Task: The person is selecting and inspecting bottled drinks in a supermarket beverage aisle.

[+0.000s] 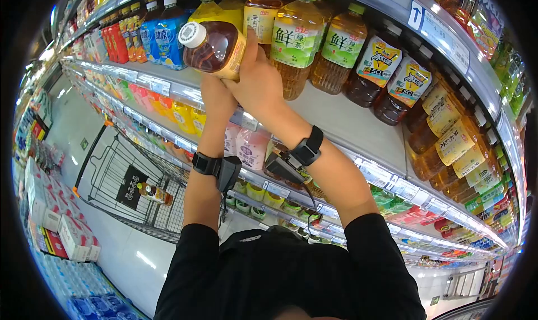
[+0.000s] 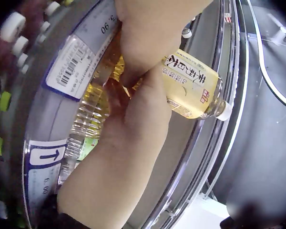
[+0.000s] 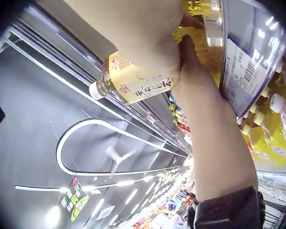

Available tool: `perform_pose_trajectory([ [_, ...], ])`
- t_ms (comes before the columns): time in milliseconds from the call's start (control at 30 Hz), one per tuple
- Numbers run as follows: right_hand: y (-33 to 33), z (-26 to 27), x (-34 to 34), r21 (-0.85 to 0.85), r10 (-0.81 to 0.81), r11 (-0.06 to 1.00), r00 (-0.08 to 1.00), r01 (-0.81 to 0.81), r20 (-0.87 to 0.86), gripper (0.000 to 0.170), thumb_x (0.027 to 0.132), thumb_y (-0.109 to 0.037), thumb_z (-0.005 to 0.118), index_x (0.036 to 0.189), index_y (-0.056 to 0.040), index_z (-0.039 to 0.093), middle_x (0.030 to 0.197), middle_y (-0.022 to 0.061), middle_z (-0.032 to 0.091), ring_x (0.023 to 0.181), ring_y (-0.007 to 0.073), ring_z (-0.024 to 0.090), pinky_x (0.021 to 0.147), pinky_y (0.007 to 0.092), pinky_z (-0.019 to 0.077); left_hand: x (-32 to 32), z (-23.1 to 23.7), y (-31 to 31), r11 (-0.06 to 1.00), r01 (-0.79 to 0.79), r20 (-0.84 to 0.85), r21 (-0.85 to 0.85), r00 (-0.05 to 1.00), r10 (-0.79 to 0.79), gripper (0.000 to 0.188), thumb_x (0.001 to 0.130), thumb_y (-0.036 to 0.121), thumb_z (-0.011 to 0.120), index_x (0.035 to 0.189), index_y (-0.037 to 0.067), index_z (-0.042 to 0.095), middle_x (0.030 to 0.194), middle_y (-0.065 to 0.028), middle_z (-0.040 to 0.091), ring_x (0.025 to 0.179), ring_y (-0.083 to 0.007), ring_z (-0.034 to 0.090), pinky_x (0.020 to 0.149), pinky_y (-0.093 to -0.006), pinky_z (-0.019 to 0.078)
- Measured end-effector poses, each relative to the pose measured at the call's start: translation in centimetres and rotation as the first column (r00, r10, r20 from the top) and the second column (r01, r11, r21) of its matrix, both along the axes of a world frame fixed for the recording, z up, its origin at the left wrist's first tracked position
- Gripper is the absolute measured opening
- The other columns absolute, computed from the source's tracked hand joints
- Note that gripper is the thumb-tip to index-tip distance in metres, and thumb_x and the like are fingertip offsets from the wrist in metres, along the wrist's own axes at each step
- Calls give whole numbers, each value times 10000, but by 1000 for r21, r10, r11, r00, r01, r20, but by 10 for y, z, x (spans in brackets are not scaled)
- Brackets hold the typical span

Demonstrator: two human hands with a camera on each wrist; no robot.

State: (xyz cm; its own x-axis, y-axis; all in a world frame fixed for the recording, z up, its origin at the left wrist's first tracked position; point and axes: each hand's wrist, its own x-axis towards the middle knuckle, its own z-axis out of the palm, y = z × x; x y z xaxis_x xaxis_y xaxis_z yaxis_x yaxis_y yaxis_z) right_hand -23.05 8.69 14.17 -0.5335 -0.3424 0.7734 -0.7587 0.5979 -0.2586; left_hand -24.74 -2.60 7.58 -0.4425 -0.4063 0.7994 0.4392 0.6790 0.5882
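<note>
A bottle of dark tea (image 1: 216, 48) with a white cap and pale yellow label is held tilted at the shelf front, cap toward the head camera. My right hand (image 1: 258, 82) grips its lower right side, one digit raised along it. My left hand (image 1: 217, 99) holds the bottle from below, its fingers hidden behind the bottle. In the left wrist view the yellow label (image 2: 188, 88) shows past both hands. From the right wrist view the bottle (image 3: 133, 78) points its cap away, beyond the right hand (image 3: 157, 40).
Green-labelled tea bottles (image 1: 297, 40) and other drinks line the shelf (image 1: 330, 113) behind the hands. A price rail (image 1: 443, 34) runs above. To the left, a wire shopping cart (image 1: 117, 169) on the aisle floor carries a bottle (image 1: 156, 194). Stacked cartons (image 1: 70, 230) stand beyond it.
</note>
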Motion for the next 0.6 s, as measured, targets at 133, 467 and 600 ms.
perform_pose_trajectory([
  [133, 3, 7, 6, 31, -19, 999, 998, 17, 68, 999, 645, -319, 749, 1373, 9, 150, 1100, 260, 537, 819, 365, 624, 659, 393, 525, 7, 7, 3, 996, 80, -55, 41, 995, -78, 480, 678, 149, 690, 1091, -11, 506, 1016, -225, 600, 929, -375, 587, 761, -417, 458],
  [467, -9, 21, -1, 32, -42, 999, 968, 35, 248, 1023, 682, -417, 714, 1307, 157, 143, 836, 249, 598, 684, 342, 632, 576, 386, 526, 21, 20, 17, 938, 219, -84, 268, 975, -204, 569, 730, 162, 687, 1175, -57, 406, 1085, -206, 513, 973, -308, 557, 762, -351, 464],
  [600, -11, 13, -9, 57, -117, 992, 981, 110, 154, 992, 712, -427, 685, 1286, 183, 153, 790, 253, 604, 655, 346, 633, 559, 390, 523, 10, 18, 10, 992, 56, -36, 114, 998, -53, 494, 754, 150, 652, 1148, -68, 450, 1074, -219, 493, 968, -286, 547, 753, -367, 475],
])
